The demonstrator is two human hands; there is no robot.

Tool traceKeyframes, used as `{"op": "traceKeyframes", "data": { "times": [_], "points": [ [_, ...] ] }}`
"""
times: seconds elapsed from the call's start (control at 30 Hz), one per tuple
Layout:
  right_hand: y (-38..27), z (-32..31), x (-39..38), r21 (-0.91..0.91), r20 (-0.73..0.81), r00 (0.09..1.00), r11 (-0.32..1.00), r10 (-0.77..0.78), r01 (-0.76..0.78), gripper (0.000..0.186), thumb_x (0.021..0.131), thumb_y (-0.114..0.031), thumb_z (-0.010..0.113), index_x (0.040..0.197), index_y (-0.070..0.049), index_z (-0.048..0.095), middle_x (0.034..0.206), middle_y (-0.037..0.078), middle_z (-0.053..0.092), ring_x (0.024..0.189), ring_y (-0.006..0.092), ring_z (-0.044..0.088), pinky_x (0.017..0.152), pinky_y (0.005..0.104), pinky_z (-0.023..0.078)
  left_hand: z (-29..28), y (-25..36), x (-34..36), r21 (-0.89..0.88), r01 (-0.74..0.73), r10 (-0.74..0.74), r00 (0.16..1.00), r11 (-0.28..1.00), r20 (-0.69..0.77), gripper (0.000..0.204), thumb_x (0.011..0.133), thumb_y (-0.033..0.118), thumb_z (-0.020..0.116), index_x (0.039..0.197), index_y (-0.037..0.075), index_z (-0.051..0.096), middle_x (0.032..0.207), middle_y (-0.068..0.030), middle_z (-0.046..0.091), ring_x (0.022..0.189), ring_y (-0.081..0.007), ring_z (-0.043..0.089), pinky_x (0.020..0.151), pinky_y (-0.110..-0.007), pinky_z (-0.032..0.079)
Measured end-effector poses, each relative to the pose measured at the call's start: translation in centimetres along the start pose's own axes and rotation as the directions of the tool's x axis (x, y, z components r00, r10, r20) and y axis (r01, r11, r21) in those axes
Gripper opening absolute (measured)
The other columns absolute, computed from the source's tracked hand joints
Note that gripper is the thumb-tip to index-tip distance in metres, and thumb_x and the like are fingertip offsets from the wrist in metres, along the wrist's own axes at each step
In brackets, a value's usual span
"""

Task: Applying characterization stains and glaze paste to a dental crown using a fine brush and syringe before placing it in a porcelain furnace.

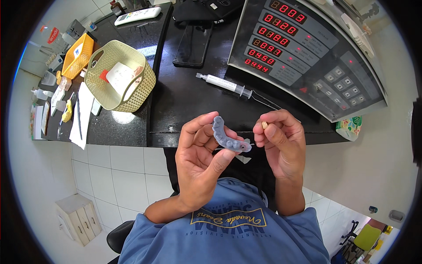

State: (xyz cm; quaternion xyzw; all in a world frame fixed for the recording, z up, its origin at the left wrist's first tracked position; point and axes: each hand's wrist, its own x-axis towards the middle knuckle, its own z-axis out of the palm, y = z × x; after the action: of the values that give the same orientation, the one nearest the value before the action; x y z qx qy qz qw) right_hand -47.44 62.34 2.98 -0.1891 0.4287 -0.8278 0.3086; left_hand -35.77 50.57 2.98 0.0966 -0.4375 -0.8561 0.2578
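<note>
My left hand [200, 160] is closed on a grey dental model [225, 138], a curved arch of teeth. Its right end is pinkish and has a small dark round hole. The thumb presses the lower edge while the fingers support the arch from behind. To the right, my right hand [283, 141] pinches a tiny cream dental crown [264, 125] between thumb and fingertips. A short gap lies between the crown and the model. Both hands are raised in front of the near edge of the black table. Beyond them a white syringe [224, 83] lies on the tabletop.
A control unit [285, 57] with red digit displays stands at the right. Near the table's back lies a black phone [192, 45]. On the left counter are a pale green basket [118, 100], a yellow basket [78, 56] and a white remote [137, 16]. A green packet [350, 127] sits at far right.
</note>
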Motion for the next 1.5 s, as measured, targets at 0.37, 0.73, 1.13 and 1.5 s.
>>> {"op": "traceKeyframes", "data": {
  "times": [0.37,0.73,1.13,1.5],
  "points": [
    [-0.4,0.2,-0.4,0.050,0.038,0.998,0.998,0.041,-0.043,0.022,0.091,-0.013,0.061,0.105,0.003,0.057,0.094,0.019,0.067,0.080,0.0193,0.068,0.070,0.0274,0.057,-0.4,-0.2,-0.5,0.111,-0.153,0.142,0.985,0.982,0.096,0.058,0.081,-0.013,0.058,0.132,0.001,0.034,0.111,-0.0193,0.053,0.103,-0.0248,0.059,0.091,-0.037,0.051],
    [0.1,0.5,-0.6,0.082,0.104,0.994,0.996,-0.031,0.022,0.017,0.087,-0.002,0.063,0.101,0.004,0.058,0.094,0.017,0.066,0.083,0.0181,0.067,0.072,0.0281,0.057,-0.3,-0.4,-0.3,0.319,-0.537,0.420,0.829,0.781,0.368,0.065,0.064,-0.017,0.066,0.125,-0.001,0.049,0.120,-0.0308,0.055,0.094,-0.0294,0.065,0.073,-0.031,0.053],
    [-0.1,0.9,-0.9,-0.037,0.088,0.991,0.994,-0.097,0.101,0.014,0.082,0.006,0.065,0.096,0.006,0.062,0.095,0.016,0.064,0.088,0.0188,0.065,0.078,0.0280,0.055,-0.2,-0.5,-0.3,0.471,-0.619,0.463,0.785,0.629,0.412,0.057,0.062,-0.012,0.069,0.116,-0.003,0.057,0.115,-0.0287,0.060,0.081,-0.0269,0.066,0.064,-0.027,0.050],
    [-0.1,1.1,-1.0,-0.163,0.054,0.987,0.974,-0.150,0.157,0.012,0.082,0.005,0.066,0.093,0.006,0.063,0.094,0.016,0.064,0.088,0.0187,0.065,0.077,0.0281,0.056,-0.2,-0.3,-0.2,0.522,-0.680,0.474,0.733,0.515,0.488,0.053,0.062,-0.014,0.070,0.113,-0.003,0.058,0.112,-0.0263,0.062,0.082,-0.0278,0.066,0.064,-0.028,0.052]
  ]
}}
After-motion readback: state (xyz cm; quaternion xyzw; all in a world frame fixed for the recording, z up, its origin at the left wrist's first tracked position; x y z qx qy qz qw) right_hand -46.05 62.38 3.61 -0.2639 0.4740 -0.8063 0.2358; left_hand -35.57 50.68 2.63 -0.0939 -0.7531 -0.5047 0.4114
